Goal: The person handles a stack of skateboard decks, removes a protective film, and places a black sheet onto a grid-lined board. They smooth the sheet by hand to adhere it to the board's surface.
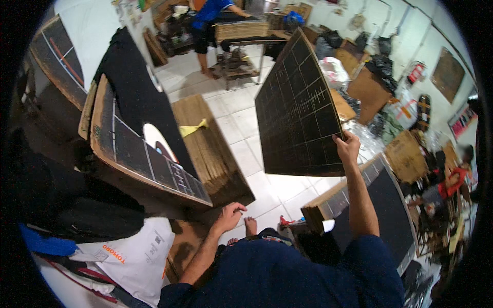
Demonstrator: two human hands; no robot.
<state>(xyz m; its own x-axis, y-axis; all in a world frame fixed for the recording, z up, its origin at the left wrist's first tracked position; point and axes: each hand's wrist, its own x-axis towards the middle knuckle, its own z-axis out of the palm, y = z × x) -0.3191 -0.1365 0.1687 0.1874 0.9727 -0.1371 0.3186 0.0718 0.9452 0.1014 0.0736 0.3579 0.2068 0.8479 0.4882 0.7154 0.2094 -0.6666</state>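
My right hand (348, 146) is closed on the edge of a large flat black board (295, 113) marked with white grid lines. The board hangs tilted above the tiled floor. My left hand (229, 217) holds nothing, its fingers loosely bent, beside the near corner of a brown stack of boards (210, 143). Over a grid-marked board (128, 146) on the left lies black fabric (133, 77) with a white round print (154, 136). To my right, another stack of boards (321, 205) carries black fabric (377, 210).
A yellow scrap (194, 128) rests on the brown stack. White plastic bags (136, 256) lie at lower left. At the back, a person in blue (208, 15) leans over a table stack (241, 31). Bags and cardboard (405, 154) crowd the right wall; a person in red (452, 182) sits there.
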